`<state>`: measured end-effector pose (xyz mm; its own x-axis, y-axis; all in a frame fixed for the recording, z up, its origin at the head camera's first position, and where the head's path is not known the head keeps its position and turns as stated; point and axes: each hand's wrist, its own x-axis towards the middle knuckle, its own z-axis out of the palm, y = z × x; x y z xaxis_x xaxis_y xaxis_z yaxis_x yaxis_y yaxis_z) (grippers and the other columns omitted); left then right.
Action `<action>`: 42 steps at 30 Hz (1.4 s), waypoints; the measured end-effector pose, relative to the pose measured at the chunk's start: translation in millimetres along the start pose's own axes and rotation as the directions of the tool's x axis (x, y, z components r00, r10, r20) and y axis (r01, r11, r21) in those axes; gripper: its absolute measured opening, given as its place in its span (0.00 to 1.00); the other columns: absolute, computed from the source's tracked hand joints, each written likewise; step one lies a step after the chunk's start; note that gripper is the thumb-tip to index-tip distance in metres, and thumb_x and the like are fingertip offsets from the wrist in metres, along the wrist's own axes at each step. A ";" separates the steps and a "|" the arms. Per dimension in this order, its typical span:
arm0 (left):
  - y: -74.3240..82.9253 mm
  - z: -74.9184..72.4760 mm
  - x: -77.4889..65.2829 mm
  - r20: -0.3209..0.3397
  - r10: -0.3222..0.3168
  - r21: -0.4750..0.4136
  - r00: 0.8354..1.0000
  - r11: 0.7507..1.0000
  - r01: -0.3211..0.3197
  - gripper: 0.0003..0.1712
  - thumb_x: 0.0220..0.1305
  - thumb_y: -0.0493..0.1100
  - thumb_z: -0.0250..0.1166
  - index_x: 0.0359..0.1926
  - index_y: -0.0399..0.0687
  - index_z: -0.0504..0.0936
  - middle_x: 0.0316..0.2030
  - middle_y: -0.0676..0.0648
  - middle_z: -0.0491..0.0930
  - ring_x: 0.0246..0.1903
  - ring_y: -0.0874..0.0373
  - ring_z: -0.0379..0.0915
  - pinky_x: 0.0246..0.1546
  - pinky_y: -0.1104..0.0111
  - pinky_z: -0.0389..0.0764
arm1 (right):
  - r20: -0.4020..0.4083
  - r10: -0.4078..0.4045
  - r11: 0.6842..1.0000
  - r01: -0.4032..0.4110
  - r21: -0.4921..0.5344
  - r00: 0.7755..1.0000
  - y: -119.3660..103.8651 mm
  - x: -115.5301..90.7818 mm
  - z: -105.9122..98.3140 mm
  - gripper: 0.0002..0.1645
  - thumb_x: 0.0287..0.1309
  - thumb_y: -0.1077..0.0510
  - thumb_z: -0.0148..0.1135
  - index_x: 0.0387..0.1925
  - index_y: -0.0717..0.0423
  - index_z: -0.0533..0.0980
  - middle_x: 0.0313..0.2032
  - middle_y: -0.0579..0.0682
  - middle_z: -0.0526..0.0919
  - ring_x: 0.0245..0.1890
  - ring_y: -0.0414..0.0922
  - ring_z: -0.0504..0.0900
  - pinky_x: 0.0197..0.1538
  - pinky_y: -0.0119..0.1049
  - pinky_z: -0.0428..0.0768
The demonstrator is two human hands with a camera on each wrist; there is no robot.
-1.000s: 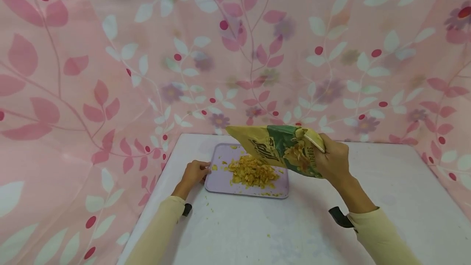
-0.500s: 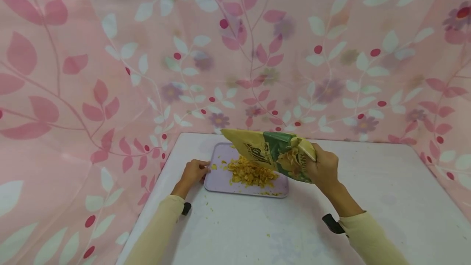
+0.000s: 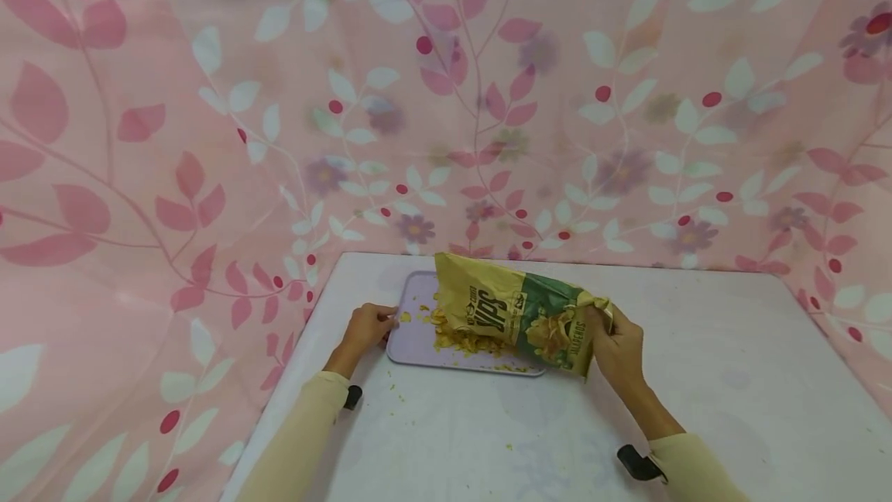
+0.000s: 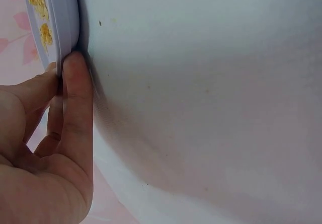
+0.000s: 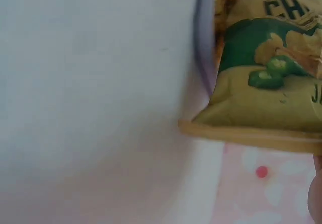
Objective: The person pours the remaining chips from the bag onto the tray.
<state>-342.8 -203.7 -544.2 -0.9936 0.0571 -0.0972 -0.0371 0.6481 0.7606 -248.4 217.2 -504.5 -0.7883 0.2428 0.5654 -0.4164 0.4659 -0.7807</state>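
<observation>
Lilac tray (image 3: 416,351) is pinched by the left fingers (image 4: 78,95); right fingers (image 3: 601,325) grip a chip bag (image 3: 512,308).

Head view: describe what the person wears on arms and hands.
The left sleeve and right sleeve are long, plain and pale cream, reaching about the wrists. A black, curved left wrist attachment and a similar right wrist attachment jut out by the cuffs. The left hand and right hand have no gloves.
</observation>
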 end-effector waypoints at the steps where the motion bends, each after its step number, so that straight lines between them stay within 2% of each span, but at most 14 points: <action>1: 0.2 -0.4 0.3 -0.003 -0.002 0.004 1.000 1.000 0.002 0.20 0.61 0.34 0.67 0.56 0.39 0.81 0.29 0.44 0.85 0.18 0.58 0.78 0.18 0.67 0.81 | 0.027 0.017 1.000 -0.017 -0.009 0.999 5.1 -4.3 -2.0 0.06 0.65 0.66 0.59 0.38 0.67 0.80 0.20 0.56 0.78 0.14 0.35 0.68 0.16 0.25 0.68; 4: 0.0 -1.4 1.4 -0.008 -0.011 0.012 1.000 1.000 0.011 0.20 0.61 0.34 0.67 0.56 0.40 0.81 0.29 0.45 0.84 0.17 0.58 0.77 0.18 0.67 0.81 | 0.138 0.093 0.994 -0.085 -0.063 0.986 19.0 -15.6 -5.7 0.08 0.62 0.60 0.65 0.38 0.63 0.79 0.20 0.52 0.77 0.15 0.37 0.67 0.16 0.29 0.68; 6: -0.1 -1.6 2.4 -0.007 -0.015 0.016 1.000 1.000 0.015 0.21 0.62 0.34 0.67 0.56 0.41 0.81 0.29 0.45 0.84 0.17 0.58 0.77 0.18 0.67 0.81 | 0.232 0.163 0.985 -0.143 -0.100 0.959 27.6 -21.3 -6.1 0.16 0.56 0.55 0.72 0.39 0.61 0.77 0.22 0.51 0.77 0.18 0.39 0.70 0.19 0.31 0.71; 10: -1.6 -0.2 3.6 -0.001 -0.022 0.016 1.000 1.000 0.022 0.21 0.61 0.34 0.68 0.57 0.41 0.80 0.28 0.46 0.84 0.17 0.58 0.77 0.19 0.67 0.81 | 0.405 0.340 0.940 -0.314 -0.131 0.848 43.8 -29.1 -3.1 0.32 0.42 0.49 0.81 0.43 0.60 0.74 0.32 0.53 0.81 0.26 0.44 0.79 0.27 0.37 0.79; 12: -1.1 0.7 2.7 0.002 -0.019 0.013 1.000 1.000 0.019 0.22 0.61 0.34 0.68 0.57 0.40 0.80 0.27 0.46 0.84 0.17 0.58 0.77 0.19 0.67 0.81 | 0.438 0.381 0.923 -0.365 -0.122 0.814 48.8 -31.2 -2.1 0.35 0.39 0.50 0.82 0.46 0.61 0.74 0.36 0.54 0.82 0.26 0.46 0.81 0.28 0.38 0.81; 14: -1.2 1.6 1.9 0.003 -0.019 0.010 1.000 1.000 0.019 0.22 0.61 0.34 0.68 0.57 0.40 0.80 0.27 0.46 0.84 0.17 0.58 0.77 0.19 0.67 0.81 | 0.452 0.389 0.917 -0.387 -0.103 0.803 51.2 -32.2 -1.8 0.35 0.40 0.52 0.82 0.46 0.62 0.74 0.37 0.56 0.82 0.25 0.47 0.81 0.26 0.40 0.81; 16: -0.3 1.9 1.0 0.000 -0.015 0.006 1.000 1.000 0.015 0.22 0.60 0.34 0.68 0.57 0.40 0.80 0.27 0.46 0.84 0.17 0.58 0.78 0.18 0.67 0.81 | 0.462 0.370 0.921 -0.382 -0.072 0.806 51.3 -32.3 -2.8 0.34 0.40 0.54 0.81 0.46 0.62 0.73 0.37 0.57 0.82 0.25 0.48 0.81 0.25 0.40 0.81; 19: 0.7 1.9 0.5 -0.001 -0.007 0.004 1.000 1.000 0.007 0.22 0.61 0.33 0.68 0.57 0.39 0.80 0.26 0.46 0.84 0.17 0.58 0.77 0.18 0.67 0.81 | 0.488 0.318 0.931 -0.365 0.003 0.813 51.4 -31.8 -4.5 0.35 0.41 0.57 0.81 0.49 0.61 0.72 0.41 0.57 0.82 0.33 0.46 0.83 0.33 0.38 0.83; 23: 0.9 1.9 1.0 0.002 -0.008 0.007 1.000 1.000 0.008 0.22 0.61 0.34 0.68 0.57 0.40 0.80 0.27 0.46 0.84 0.17 0.58 0.77 0.18 0.67 0.81 | 0.510 0.211 0.954 -0.289 0.077 0.834 48.8 -31.6 -6.0 0.38 0.43 0.61 0.79 0.55 0.59 0.69 0.47 0.57 0.80 0.43 0.40 0.82 0.44 0.34 0.82; 28: 0.8 2.1 0.9 -0.002 -0.014 0.012 1.000 1.000 0.014 0.21 0.61 0.34 0.68 0.56 0.39 0.80 0.28 0.45 0.85 0.16 0.57 0.78 0.18 0.67 0.81 | 0.501 0.101 0.980 -0.172 0.097 0.860 42.1 -30.7 -4.1 0.38 0.43 0.65 0.79 0.57 0.61 0.70 0.46 0.54 0.81 0.45 0.35 0.79 0.47 0.30 0.80; 31: 0.6 2.2 1.0 0.007 -0.023 0.008 1.000 1.000 0.023 0.21 0.61 0.34 0.68 0.57 0.39 0.80 0.28 0.44 0.85 0.17 0.57 0.78 0.18 0.67 0.81 | 0.507 0.008 0.987 -0.087 0.133 0.862 34.0 -26.0 -6.8 0.39 0.43 0.68 0.78 0.59 0.61 0.73 0.49 0.52 0.82 0.49 0.35 0.79 0.50 0.28 0.78; 33: 0.4 1.9 1.2 0.013 -0.024 0.009 1.000 1.000 0.024 0.21 0.61 0.33 0.68 0.57 0.39 0.80 0.28 0.44 0.85 0.17 0.57 0.79 0.18 0.67 0.82 | 0.516 -0.088 0.990 0.016 0.142 0.852 24.8 -19.9 -11.6 0.38 0.42 0.70 0.77 0.59 0.60 0.74 0.50 0.51 0.82 0.51 0.36 0.79 0.51 0.27 0.78; 37: 1.6 0.4 0.5 0.016 -0.024 0.009 1.000 1.000 0.024 0.22 0.61 0.33 0.68 0.57 0.40 0.80 0.29 0.44 0.85 0.16 0.57 0.79 0.18 0.66 0.81 | 0.529 -0.249 0.968 0.222 0.117 0.811 3.1 -1.1 -23.4 0.42 0.39 0.70 0.78 0.60 0.54 0.75 0.53 0.47 0.81 0.53 0.37 0.78 0.53 0.25 0.76; 42: 4.0 -0.7 -0.3 0.010 -0.017 0.012 1.000 1.000 0.017 0.22 0.61 0.33 0.68 0.57 0.39 0.80 0.29 0.43 0.85 0.16 0.57 0.78 0.18 0.67 0.81 | 0.567 -0.262 0.961 0.266 0.078 0.781 -21.5 22.6 -35.0 0.39 0.38 0.69 0.80 0.57 0.56 0.76 0.49 0.48 0.83 0.49 0.39 0.80 0.48 0.29 0.80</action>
<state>-342.7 -201.7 -540.6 -0.9918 0.0539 -0.1162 -0.0523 0.6580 0.7512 -241.4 242.5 -465.6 -0.7633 -0.4152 0.4950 -0.6450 0.4463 -0.6203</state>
